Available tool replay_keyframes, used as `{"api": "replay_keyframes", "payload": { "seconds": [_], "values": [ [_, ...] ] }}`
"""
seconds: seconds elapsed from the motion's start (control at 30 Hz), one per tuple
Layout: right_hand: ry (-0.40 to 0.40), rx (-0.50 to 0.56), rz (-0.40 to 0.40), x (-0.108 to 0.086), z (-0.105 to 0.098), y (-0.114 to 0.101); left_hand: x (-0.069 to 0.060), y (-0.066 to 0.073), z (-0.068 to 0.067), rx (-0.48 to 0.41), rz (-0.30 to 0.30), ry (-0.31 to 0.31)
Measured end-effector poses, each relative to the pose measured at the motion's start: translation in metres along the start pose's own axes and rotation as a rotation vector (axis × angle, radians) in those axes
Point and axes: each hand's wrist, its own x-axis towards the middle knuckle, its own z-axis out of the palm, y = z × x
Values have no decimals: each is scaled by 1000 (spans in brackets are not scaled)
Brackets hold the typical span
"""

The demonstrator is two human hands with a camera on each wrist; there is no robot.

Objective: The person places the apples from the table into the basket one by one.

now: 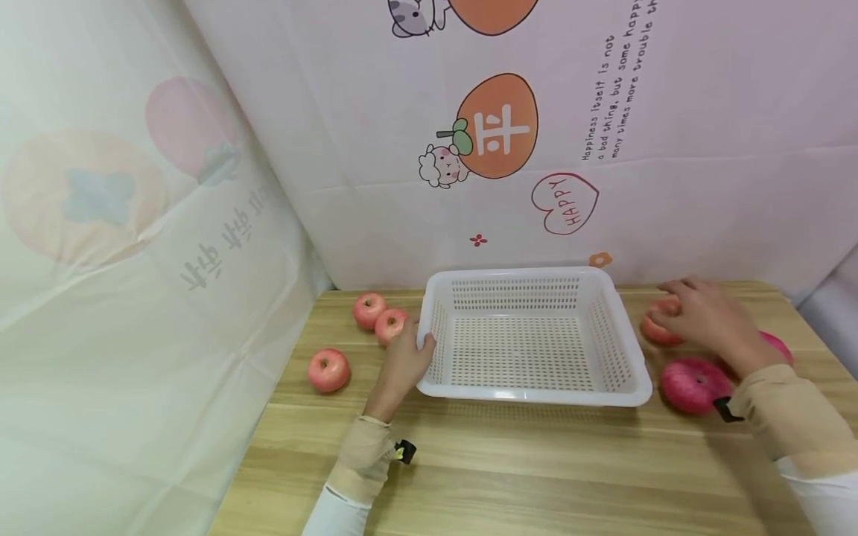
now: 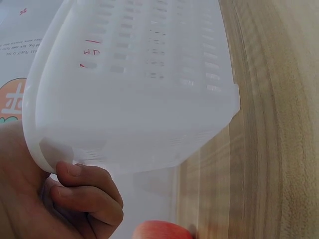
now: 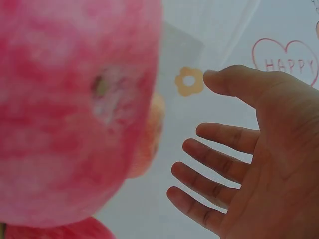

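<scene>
1. On the bench (image 1: 496, 476), a white basket (image 1: 536, 396) is standing.
2. Left hand (image 1: 407, 359) is gripping its left side, fingers clamped on it.
3. Right hand (image 1: 713, 318) is hovering by a red apple (image 1: 657, 332), fingers apart.

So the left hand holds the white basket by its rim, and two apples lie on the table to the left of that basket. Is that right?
Not quite: the head view shows three apples, not two, on the table to the basket's left. The left hand does hold the white basket by its rim.
</scene>
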Motion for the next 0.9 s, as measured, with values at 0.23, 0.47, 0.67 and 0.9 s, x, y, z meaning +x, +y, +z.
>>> {"api": "replay_keyframes", "payload": {
  "seconds": [0.23,0.47,0.67,0.9],
  "values": [
    [-76,-18,-6,1,8,10,-3,-1,-1,6,5,7],
    [-148,4,-4,0,13,20,-4,0,-1,-10,7,-24],
    [-169,26,0,1,15,26,-2,2,-1,-6,5,-22],
    [-180,27,-11,5,21,30,-4,3,-2,-12,0,-28]
  ]
}}
